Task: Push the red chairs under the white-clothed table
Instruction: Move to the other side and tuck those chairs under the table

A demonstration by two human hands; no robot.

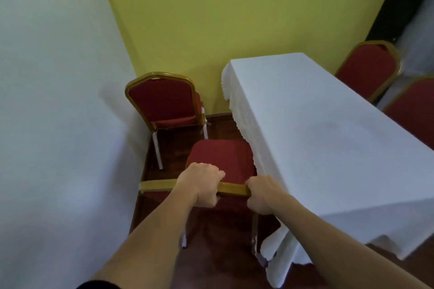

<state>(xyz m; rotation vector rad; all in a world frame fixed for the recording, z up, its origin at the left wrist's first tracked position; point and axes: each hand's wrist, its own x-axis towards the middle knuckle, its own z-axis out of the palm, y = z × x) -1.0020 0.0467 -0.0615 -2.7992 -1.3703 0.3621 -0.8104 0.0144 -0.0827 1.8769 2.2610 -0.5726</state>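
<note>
A red chair (220, 159) with a gold frame stands right below me, in the aisle between two white-clothed tables. My left hand (203, 185) and my right hand (263, 197) both grip the gold top rail of its backrest. The chair's seat points away from me, its right edge touching the hanging cloth of the white-clothed table (328, 148) on the right. A second red chair (164, 101) stands farther off, its seat turned toward the left table.
A large white-clothed table (58, 101) fills the left side. A yellow wall (223, 19) closes the aisle ahead. Two more red chairs (368, 70) stand on the far side of the right table. The floor is dark wood.
</note>
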